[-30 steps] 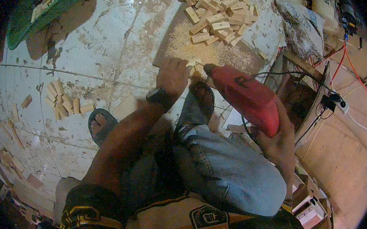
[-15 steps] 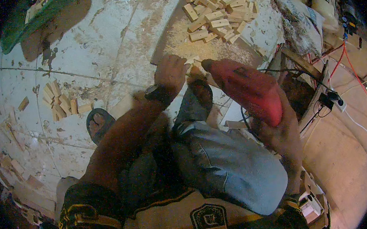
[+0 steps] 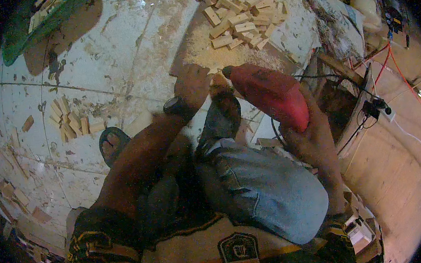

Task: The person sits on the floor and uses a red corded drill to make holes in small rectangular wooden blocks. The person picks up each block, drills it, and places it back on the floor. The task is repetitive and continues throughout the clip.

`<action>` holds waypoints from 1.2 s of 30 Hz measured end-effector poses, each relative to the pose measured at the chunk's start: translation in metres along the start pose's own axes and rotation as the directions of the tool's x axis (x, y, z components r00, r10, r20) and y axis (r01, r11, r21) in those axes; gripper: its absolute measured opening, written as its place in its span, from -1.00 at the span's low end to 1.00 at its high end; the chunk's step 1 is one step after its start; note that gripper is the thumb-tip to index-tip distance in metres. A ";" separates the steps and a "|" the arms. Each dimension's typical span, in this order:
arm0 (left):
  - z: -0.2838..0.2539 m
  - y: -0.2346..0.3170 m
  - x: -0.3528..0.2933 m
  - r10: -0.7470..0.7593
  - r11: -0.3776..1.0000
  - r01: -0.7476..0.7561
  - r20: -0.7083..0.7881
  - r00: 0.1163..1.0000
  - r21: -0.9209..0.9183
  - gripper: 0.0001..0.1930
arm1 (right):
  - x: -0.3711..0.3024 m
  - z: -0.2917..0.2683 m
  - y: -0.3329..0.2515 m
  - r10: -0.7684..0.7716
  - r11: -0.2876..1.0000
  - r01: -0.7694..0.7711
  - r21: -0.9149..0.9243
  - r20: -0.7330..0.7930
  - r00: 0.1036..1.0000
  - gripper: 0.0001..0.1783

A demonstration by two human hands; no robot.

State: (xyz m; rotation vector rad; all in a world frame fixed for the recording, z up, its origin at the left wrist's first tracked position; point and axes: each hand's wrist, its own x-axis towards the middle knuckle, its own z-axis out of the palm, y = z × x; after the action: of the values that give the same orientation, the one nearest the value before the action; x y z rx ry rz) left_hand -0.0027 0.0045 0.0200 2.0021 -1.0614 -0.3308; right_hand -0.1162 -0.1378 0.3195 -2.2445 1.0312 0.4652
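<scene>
My right hand [image 3: 305,139] is wrapped round a red power drill [image 3: 270,93], its fingers mostly hidden beneath the body. The dark nose of the drill points left toward my left hand [image 3: 192,87]. That hand is closed, its fingertips pinching a small pale wooden block [image 3: 213,70] right at the drill's nose. Blur and shadow hide the bit's exact place on the wood. Just below the block is my foot [image 3: 219,84] in a dark sandal. A dark watch sits on my left wrist.
Sawdust covers a brown board [image 3: 190,48] ahead, which bears a heap of drilled wooden blocks [image 3: 243,18]. More blocks [image 3: 72,121] lie on the stained floor at left. A green tub [image 3: 44,33] stands far left. Cables [image 3: 369,110] and a wooden frame are at right.
The drill has moved slightly left, bringing its nose closer to the block and my left hand. The whole view has also shifted a little.
</scene>
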 end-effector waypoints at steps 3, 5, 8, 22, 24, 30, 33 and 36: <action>-0.002 0.000 0.001 -0.046 0.997 0.037 0.129 0.991 0.072 -0.82 | -0.005 0.001 -0.004 0.117 0.993 -0.117 -0.008 0.021 0.993 -0.14; -0.004 0.001 0.000 -0.036 0.999 0.033 0.093 0.995 0.030 -0.85 | -0.004 0.005 -0.005 0.082 0.996 -0.084 0.039 0.050 0.995 -0.12; -0.004 0.000 -0.001 -0.010 1.000 0.006 0.112 0.994 0.031 -0.86 | -0.005 0.013 -0.007 0.089 0.996 -0.090 0.013 0.073 0.993 -0.11; -0.009 0.010 0.007 -0.050 0.986 0.007 0.255 0.966 0.165 -0.81 | -0.044 -0.018 -0.007 0.061 0.939 -0.015 0.345 -0.122 0.991 -0.12; -0.015 0.011 0.011 -0.001 0.982 -0.044 0.239 0.971 0.183 -0.79 | -0.054 -0.018 0.001 0.171 0.922 -0.101 0.374 -0.158 0.972 -0.13; -0.039 0.044 0.069 0.010 0.993 -0.033 0.194 0.981 0.117 -0.73 | -0.066 0.003 0.036 0.236 0.883 -0.101 0.458 -0.248 0.940 -0.13; -0.039 0.073 0.127 0.039 0.999 -0.040 0.011 0.999 0.028 -0.67 | -0.071 0.011 0.048 0.259 0.893 -0.130 0.430 -0.257 0.931 -0.14; -0.055 0.069 0.144 0.072 0.996 -0.076 -0.083 0.994 -0.049 -0.62 | -0.073 0.016 0.054 0.234 0.890 -0.102 0.444 -0.252 0.939 -0.15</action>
State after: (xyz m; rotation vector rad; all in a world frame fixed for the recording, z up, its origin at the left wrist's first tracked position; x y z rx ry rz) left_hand 0.0769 -0.0984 0.1278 1.9090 -1.0628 -0.2336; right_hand -0.2054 -0.1142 0.3265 -1.8683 1.3462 -0.0427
